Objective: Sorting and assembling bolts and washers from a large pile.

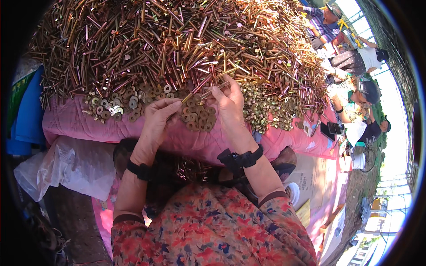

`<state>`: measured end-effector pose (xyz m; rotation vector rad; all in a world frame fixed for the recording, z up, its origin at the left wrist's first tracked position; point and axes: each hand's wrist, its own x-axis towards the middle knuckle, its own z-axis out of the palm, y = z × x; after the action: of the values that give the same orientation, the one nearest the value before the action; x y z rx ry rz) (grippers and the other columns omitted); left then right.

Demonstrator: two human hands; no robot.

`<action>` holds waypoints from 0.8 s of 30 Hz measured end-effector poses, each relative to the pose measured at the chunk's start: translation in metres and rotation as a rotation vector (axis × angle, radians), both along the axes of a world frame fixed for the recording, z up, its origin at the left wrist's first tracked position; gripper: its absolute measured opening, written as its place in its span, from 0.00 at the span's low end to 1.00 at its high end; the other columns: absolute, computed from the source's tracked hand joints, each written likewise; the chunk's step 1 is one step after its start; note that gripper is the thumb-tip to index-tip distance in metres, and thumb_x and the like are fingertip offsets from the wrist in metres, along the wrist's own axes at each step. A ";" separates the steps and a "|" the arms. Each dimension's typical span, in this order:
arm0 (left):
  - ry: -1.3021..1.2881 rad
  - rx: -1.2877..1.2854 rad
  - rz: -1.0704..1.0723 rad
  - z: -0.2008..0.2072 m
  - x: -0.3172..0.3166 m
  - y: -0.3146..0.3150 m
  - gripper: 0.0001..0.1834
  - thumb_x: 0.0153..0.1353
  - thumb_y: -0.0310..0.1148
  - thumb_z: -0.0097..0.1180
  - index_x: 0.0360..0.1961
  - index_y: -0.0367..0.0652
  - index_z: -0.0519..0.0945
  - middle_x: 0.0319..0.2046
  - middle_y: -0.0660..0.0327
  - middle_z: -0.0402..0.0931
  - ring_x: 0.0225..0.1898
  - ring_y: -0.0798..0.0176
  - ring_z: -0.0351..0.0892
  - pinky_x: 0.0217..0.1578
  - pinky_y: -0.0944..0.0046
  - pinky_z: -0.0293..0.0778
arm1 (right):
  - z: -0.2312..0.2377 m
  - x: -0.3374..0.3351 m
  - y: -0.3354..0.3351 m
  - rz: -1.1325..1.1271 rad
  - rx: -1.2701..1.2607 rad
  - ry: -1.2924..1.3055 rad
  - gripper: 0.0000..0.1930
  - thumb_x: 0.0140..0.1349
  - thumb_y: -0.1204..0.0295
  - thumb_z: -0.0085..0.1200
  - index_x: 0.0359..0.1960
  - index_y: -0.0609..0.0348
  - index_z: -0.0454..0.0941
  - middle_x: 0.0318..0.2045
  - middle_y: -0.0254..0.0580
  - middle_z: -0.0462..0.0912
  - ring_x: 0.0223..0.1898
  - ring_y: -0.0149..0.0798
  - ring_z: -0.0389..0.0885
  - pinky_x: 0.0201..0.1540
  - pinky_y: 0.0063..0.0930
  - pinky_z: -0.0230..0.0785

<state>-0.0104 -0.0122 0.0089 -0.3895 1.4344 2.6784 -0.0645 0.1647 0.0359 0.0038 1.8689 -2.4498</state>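
Note:
Both my hands meet at the near edge of a large heap of long thin metal rods [177, 40], golden and purple in tint. My left hand [160, 116] is closed, thumb and forefinger pinching the end of a thin golden rod [187, 98]. My right hand [231, 104] is also closed, with a metal rod [212, 91] between thumb and fingers. Whether it grips more than one rod I cannot tell. Under and between my hands lie flat round washers [197, 116]. Small nuts [262, 111] are piled to the right of my right hand.
A pink quilted cloth [88, 122] drapes the near edge under the heap. At left are a blue container [27, 113] and clear plastic sheeting [75, 164]. More rods [191, 170] lie below, between my knees. Several people sit along the right side, one in a plaid shirt [326, 29].

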 end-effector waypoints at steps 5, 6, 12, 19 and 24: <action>0.000 0.069 0.083 -0.002 -0.001 -0.004 0.05 0.55 0.25 0.58 0.33 0.36 0.80 0.23 0.62 0.78 0.16 0.75 0.69 0.16 0.77 0.58 | -0.024 -0.019 0.043 -0.005 0.217 -0.133 0.24 0.55 0.72 0.46 0.53 0.71 0.61 0.24 0.41 0.75 0.23 0.32 0.75 0.25 0.23 0.68; -0.001 0.071 0.081 -0.001 -0.003 -0.003 0.05 0.55 0.25 0.58 0.33 0.36 0.80 0.23 0.62 0.78 0.16 0.75 0.69 0.16 0.77 0.58 | -0.032 -0.020 0.045 -0.008 0.219 -0.134 0.24 0.55 0.72 0.46 0.53 0.71 0.61 0.24 0.41 0.75 0.23 0.32 0.75 0.25 0.23 0.68; -0.022 0.080 0.131 -0.006 -0.004 -0.006 0.05 0.54 0.24 0.59 0.33 0.36 0.80 0.22 0.62 0.77 0.15 0.75 0.68 0.15 0.77 0.57 | -0.035 0.000 0.027 0.186 1.410 0.297 0.13 0.51 0.65 0.57 0.32 0.63 0.76 0.29 0.55 0.79 0.32 0.57 0.78 0.36 0.45 0.71; -0.007 0.059 0.073 -0.005 -0.003 -0.003 0.05 0.54 0.24 0.59 0.32 0.35 0.79 0.22 0.61 0.77 0.15 0.75 0.68 0.15 0.77 0.56 | -0.034 -0.003 0.032 0.107 1.375 0.264 0.14 0.52 0.64 0.57 0.27 0.65 0.73 0.26 0.56 0.78 0.34 0.57 0.78 0.37 0.48 0.69; 0.008 0.045 0.026 -0.002 -0.002 0.001 0.04 0.54 0.24 0.59 0.31 0.35 0.80 0.22 0.61 0.77 0.15 0.75 0.67 0.15 0.77 0.55 | -0.044 -0.008 0.039 0.067 1.105 0.194 0.14 0.53 0.64 0.57 0.25 0.65 0.71 0.25 0.56 0.78 0.30 0.57 0.77 0.34 0.44 0.69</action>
<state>-0.0121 -0.0110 0.0064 -0.3973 1.3771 2.7300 -0.0724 0.2042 -0.0080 -0.2380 2.9389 -1.1165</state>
